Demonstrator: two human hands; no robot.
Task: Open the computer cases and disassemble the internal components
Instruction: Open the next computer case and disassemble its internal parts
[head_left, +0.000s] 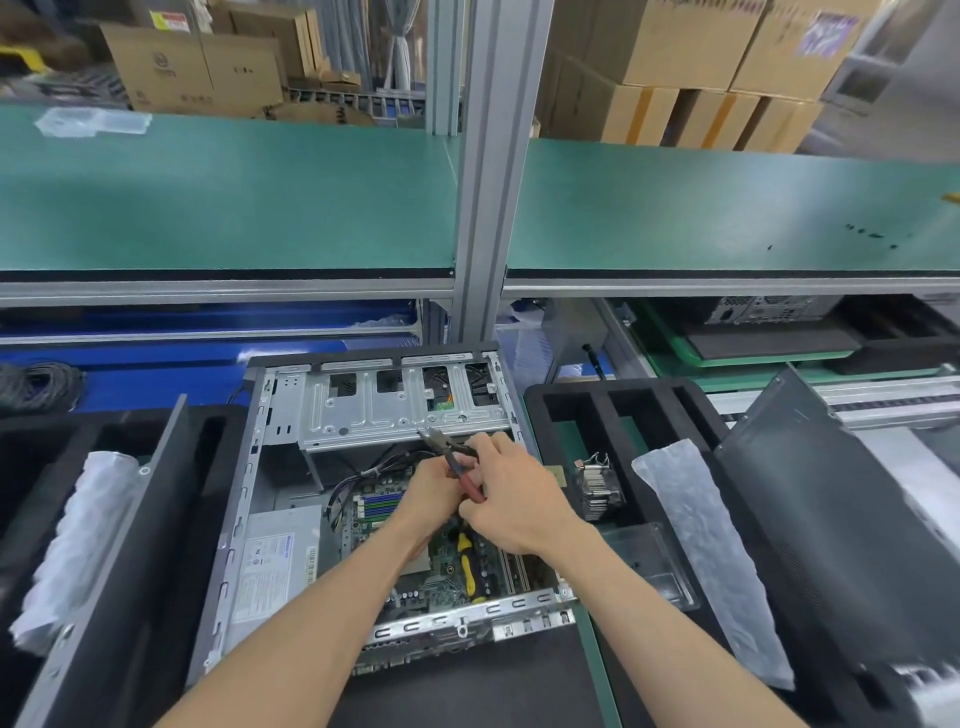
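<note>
Here both hands meet over the open computer case (270, 467). The right hand (514, 499) has its grip curled round the red handles of the pliers (457, 465), whose tips point up-left toward the drive cage (395, 410). The left hand (434, 491) sits just beside, touching the pliers' handles, fingers curled in; whether it pinches a cable or steadies the tool, cannot tell, fingertips hidden.

Below the hands lies the motherboard (447, 566), still in the case, with a yellow-handled tool (466, 564) lying on it. The black cable bundle (363, 473) runs left of the hands. The power supply (275, 561) is still seated at the case's lower left.

Step, as judged: case already open, side panel off; now the cable stage, likely cutting a tie or pulling a connector near the cage. The next move calls for closing the tips on the tie only, clear of the wires, then freeing the bundle.

A removed heatsink (597, 488) sits in the black foam tray (571, 400) to the right, on the table.
</note>
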